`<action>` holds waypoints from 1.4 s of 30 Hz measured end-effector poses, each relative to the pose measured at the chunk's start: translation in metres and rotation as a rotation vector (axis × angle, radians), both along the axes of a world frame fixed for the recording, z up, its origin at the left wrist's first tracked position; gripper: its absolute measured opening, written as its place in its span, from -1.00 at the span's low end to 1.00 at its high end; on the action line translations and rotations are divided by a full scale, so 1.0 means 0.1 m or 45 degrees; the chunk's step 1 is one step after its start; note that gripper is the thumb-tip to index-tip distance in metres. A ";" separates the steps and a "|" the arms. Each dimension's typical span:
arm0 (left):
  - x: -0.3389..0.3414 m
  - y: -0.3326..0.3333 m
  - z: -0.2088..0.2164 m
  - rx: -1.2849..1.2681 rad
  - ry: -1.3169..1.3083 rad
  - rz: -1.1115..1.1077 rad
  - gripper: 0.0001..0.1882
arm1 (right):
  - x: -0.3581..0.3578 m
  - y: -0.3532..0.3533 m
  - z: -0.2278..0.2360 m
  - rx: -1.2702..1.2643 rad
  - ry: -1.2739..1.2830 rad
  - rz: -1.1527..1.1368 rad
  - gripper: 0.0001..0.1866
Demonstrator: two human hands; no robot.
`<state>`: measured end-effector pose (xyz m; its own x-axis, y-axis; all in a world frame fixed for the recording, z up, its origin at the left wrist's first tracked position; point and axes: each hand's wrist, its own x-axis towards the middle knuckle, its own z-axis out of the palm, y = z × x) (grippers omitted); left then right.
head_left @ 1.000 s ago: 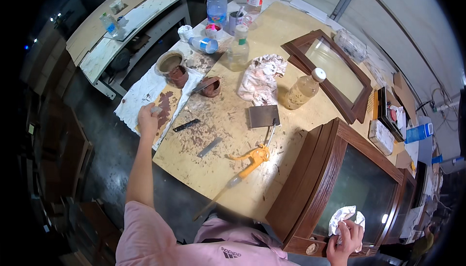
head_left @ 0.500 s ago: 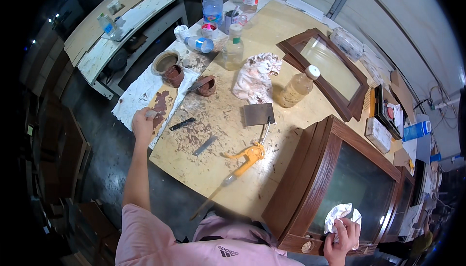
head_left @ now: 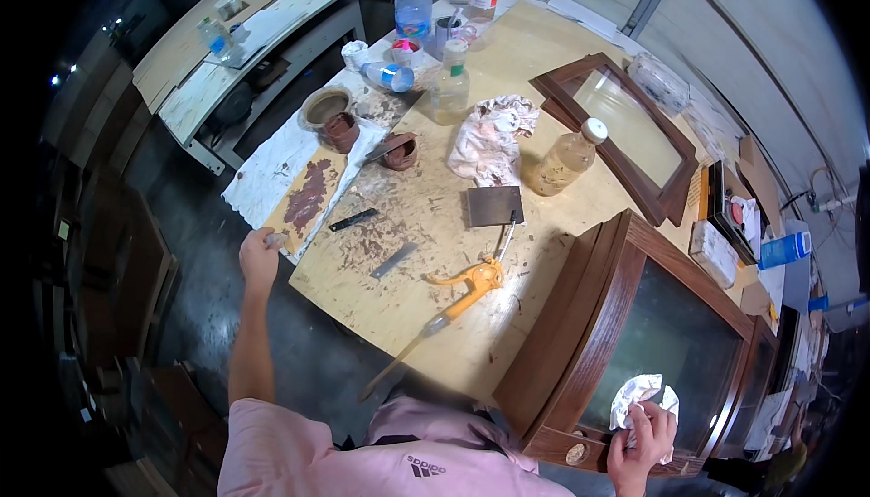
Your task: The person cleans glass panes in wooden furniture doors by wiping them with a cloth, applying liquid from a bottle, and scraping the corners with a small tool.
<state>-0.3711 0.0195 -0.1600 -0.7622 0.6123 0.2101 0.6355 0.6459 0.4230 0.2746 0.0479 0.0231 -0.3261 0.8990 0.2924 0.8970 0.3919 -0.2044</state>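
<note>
My right grip (head_left: 645, 438) pinches white cloth (head_left: 627, 398), likely soft, light, best held bunched; left grip (head_left: 259, 257) seemingly pinches a pale scrap (head_left: 277, 240).

Bench (head_left: 517, 44): bright, warm yellow; the light's source is out of view.
Cabinet (head_left: 589, 352): a soft shadow lies on the wood surface along its left side.
Glass (head_left: 671, 343): dark, hazy green, with a small white glare at lower right.
Floor (head_left: 208, 266): dim, with a faint pale sheen.
Boards (head_left: 113, 261): sunk in near-darkness, detail lost.
Lights (head_left: 56, 79): tiny bright specks, far left.
Wall (head_left: 761, 71): greyish, its straight lines bowed by the lens.
Left hand (head_left: 258, 257), right hand (head_left: 645, 438): lit, fine detail soft.
Corners: black.
</note>
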 end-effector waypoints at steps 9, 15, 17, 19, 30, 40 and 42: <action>-0.05 -0.05 -0.01 -0.079 0.007 0.037 -0.72 | -0.02 0.00 0.04 -0.004 -0.018 0.005 -0.58; 0.17 -0.14 0.20 0.667 -1.421 0.192 -0.76 | -0.02 0.01 0.04 -0.014 0.003 0.005 -0.60; 0.48 -0.10 0.41 0.767 -1.732 0.116 -0.73 | -0.04 0.02 0.03 0.025 0.012 0.025 -0.59; 0.78 -0.04 0.52 0.828 -1.998 -0.019 -0.68 | 0.00 0.01 0.00 0.065 0.019 0.029 -0.59; 2.65 0.02 1.43 0.756 -2.236 -0.779 -0.66 | 0.03 0.08 0.03 0.169 0.073 0.141 -0.66; 3.99 -0.57 2.08 0.458 -0.508 -1.451 -0.59 | 1.23 -0.25 -0.02 0.458 0.315 -0.140 -0.69; 4.19 -0.68 2.02 0.448 -0.417 -1.422 -0.59 | 1.36 -0.30 -0.10 0.408 0.263 -0.176 -0.70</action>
